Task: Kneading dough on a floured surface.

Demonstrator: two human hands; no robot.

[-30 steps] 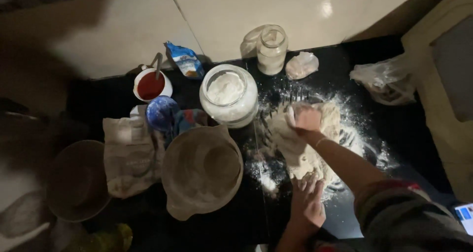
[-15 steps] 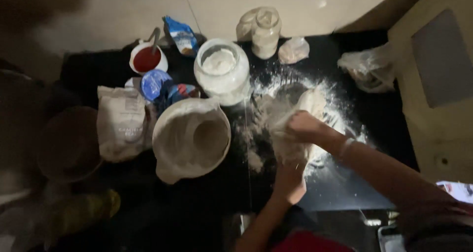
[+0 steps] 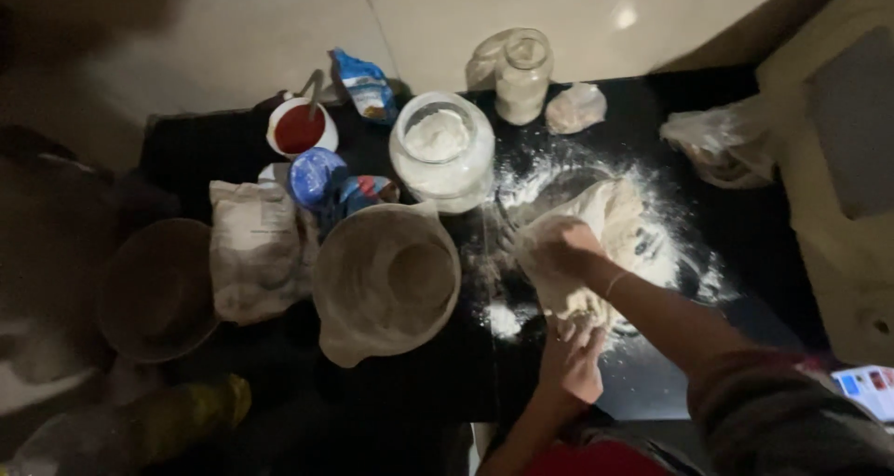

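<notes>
1. A person works a slab of dough (image 3: 610, 238) on a floured black table (image 3: 745, 243), just right of a large glass flour jar (image 3: 442, 150).
2. The right hand (image 3: 559, 251) presses its curled fingers into the dough's left edge.
3. The left hand (image 3: 573, 360) lies flat, fingers spread, on the near end.
4. The dough's long axis runs away from the person; an empty mixing bowl (image 3: 386, 280) sits left of it.
</notes>
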